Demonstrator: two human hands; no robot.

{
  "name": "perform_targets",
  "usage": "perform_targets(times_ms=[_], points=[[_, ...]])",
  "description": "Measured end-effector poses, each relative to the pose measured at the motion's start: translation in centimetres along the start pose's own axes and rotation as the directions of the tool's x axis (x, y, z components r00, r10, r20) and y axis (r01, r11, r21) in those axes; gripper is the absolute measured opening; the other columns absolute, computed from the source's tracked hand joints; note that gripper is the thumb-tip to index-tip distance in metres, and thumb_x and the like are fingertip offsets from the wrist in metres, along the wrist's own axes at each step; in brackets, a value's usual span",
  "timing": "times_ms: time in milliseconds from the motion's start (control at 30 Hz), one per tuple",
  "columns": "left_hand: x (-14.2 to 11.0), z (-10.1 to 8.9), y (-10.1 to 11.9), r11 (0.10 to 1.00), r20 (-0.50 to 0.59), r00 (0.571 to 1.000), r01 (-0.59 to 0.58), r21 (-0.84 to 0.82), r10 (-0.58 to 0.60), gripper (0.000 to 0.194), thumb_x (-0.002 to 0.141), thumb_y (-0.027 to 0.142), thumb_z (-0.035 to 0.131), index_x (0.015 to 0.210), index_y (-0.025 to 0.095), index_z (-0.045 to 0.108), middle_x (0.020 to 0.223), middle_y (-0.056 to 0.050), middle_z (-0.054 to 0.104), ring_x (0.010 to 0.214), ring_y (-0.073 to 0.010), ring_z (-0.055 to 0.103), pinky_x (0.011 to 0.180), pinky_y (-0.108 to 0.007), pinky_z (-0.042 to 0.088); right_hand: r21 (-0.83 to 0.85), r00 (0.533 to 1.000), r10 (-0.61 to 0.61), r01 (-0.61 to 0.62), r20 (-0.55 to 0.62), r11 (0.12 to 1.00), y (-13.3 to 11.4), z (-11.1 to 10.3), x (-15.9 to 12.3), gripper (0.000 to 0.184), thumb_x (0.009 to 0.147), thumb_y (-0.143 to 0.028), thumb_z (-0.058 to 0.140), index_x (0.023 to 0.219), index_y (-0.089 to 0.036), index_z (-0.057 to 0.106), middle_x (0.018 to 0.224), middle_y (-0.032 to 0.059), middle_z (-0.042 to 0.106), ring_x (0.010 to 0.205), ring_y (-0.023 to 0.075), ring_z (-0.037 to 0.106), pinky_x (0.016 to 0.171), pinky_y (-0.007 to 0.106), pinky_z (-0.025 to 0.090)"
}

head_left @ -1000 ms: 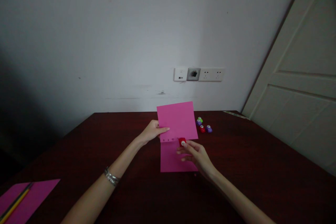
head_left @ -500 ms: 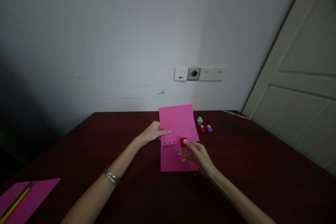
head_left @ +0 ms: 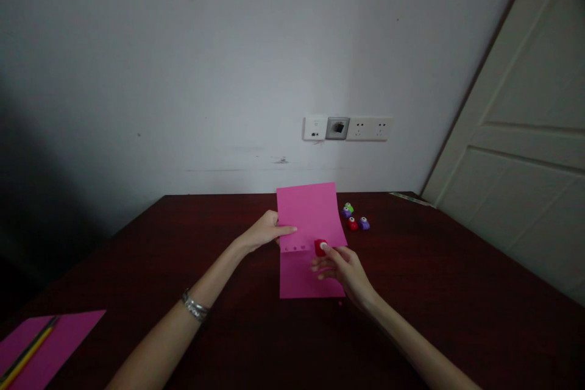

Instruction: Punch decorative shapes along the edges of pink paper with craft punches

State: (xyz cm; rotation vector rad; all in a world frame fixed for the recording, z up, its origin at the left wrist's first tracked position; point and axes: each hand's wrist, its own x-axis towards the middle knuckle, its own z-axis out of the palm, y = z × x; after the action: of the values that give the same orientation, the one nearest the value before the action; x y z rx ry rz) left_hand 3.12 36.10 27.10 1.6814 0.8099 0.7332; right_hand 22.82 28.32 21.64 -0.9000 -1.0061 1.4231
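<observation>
My left hand [head_left: 269, 231] pinches the left side of a pink sheet of paper [head_left: 311, 210], thumb on its face. The sheet is raised and tilted, with a short row of small punched holes along its lower edge. A red craft punch [head_left: 319, 248] with a white button sits on that lower edge, to the right of the holes. My right hand [head_left: 345, 271] holds the punch, the thumb over its button and the other fingers curled below. Behind the raised sheet, more pink paper [head_left: 301, 283] shows lower down; whether it is the same piece I cannot tell.
Several small punches in red, purple and green [head_left: 351, 223] stand right of the paper. At the front left, a yellow pencil and a dark one [head_left: 30, 350] lie on another pink sheet [head_left: 68, 335]. The dark table [head_left: 205, 213] meets a wall with sockets [head_left: 368, 128].
The raised sheet has come down slightly, and the red punch has shifted a little to the right with my right hand. My right thumb now covers more of the white button.
</observation>
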Motion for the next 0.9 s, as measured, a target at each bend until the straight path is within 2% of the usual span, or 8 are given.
perform_targets(times_ms=[600, 900], points=[[-0.1, 0.01, -0.17, 1.0, 0.022, 1.0, 0.019, -0.015, -0.018, 0.029, 0.067, 0.034, 0.066, 0.082, 0.01, 0.063, 0.073, -0.006, 0.063, 0.056, -0.0094, 0.052, 0.05, -0.022, 0.041, -0.036, 1.0, 0.023, -0.023, 0.001, 0.999, -0.07, -0.06, -0.13, 0.036, 0.067, -0.044, 0.065, 0.06, -0.009, 0.062, 0.059, 0.0123, 0.068, 0.047, 0.0165, 0.062, 0.048, 0.027, 0.049], [-0.11, -0.04, -0.31, 0.999, 0.049, 0.999, 0.02, -0.029, -0.019, 0.029, 0.067, 0.033, 0.066, 0.086, 0.011, 0.063, 0.078, -0.007, 0.064, 0.059, -0.01, 0.054, 0.054, -0.023, 0.043, -0.07, 1.0, 0.011, -0.009, 0.022, 0.997, -0.02, -0.17, -0.19, 0.038, 0.07, -0.045, 0.062, 0.058, -0.009, 0.063, 0.056, 0.0126, 0.067, 0.045, 0.0158, 0.06, 0.046, 0.026, 0.047]])
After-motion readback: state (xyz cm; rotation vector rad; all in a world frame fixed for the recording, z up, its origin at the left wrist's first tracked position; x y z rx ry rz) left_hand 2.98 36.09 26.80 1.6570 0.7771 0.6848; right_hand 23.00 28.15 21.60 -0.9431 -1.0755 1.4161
